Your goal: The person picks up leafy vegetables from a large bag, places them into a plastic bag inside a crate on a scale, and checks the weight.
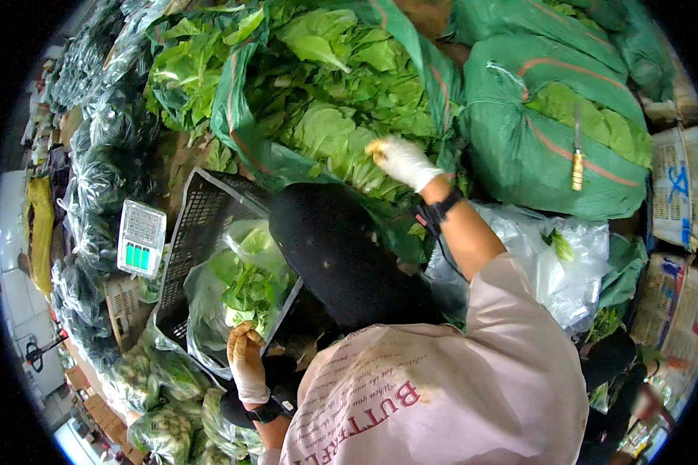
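Observation:
My right hand (404,163), in a white glove with stained fingertips, is blurred above the leafy greens (331,128) in an open green woven sack (238,93). Its fingers look bent, and whether they grasp a leaf is unclear. On the lower left, my left hand (246,363), gloved too, is at the near side of a black plastic crate (177,256). Its curled fingers meet the edge of a clear plastic bag (200,302) and the pale stems of the greens (253,290) inside it. The bag lines the crate; what these fingers grip is hidden.
A digital scale display (142,238) stands left of the crate. Filled plastic bags (96,168) line the left side. A wooden-handled knife (577,157) lies on a full green sack (500,133). Clear plastic bags (564,273) lie to my right, near stacked white crates (677,186).

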Motion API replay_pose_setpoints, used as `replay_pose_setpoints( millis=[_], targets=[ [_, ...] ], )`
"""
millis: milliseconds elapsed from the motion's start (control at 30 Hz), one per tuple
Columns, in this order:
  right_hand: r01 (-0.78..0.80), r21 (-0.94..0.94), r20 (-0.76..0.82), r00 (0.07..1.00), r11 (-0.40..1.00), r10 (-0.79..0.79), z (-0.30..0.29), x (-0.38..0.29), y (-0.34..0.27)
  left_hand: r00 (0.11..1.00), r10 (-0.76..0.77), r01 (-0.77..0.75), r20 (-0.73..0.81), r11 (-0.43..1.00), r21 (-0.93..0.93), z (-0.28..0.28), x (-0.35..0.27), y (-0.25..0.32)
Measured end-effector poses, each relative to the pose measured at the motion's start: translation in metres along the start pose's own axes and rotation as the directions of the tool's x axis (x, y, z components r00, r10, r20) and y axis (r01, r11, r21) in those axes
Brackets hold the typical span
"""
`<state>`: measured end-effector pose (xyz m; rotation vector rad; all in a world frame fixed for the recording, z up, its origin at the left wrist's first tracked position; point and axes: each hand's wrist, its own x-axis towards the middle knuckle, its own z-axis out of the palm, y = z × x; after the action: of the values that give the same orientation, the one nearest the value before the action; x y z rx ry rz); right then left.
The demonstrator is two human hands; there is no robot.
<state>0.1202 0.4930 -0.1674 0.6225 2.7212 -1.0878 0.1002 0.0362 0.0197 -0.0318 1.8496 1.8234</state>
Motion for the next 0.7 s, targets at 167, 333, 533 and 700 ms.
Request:
replay_pose_setpoints(
  millis=[167,333,533,700],
  targets=[
    [0.094,-0.018,0.400,0.913,0.995,-0.079,0.135,0.004,0.058,0.995,-0.085,0.085,-0.045,0.996,-0.016,0.000,0.009,-0.001],
    [0.184,-0.265,0.683,0.729,0.947,0.049,0.143,-0.012,0.048,0.986,-0.156,0.155,-0.065,0.988,-0.024,0.008,0.014,0.000],
    [0.063,-0.394,0.044,0.998,0.917,-0.050,0.091,0.029,-0.002,0.980,-0.194,0.195,-0.047,0.981,-0.001,0.014,0.024,-0.001],
    [0.461,-0.673,0.126,0.842,0.578,-0.525,0.136,0.095,-0.007,0.972,-0.204,0.211,-0.116,0.976,0.051,-0.001,0.022,-0.006]
  ],
)
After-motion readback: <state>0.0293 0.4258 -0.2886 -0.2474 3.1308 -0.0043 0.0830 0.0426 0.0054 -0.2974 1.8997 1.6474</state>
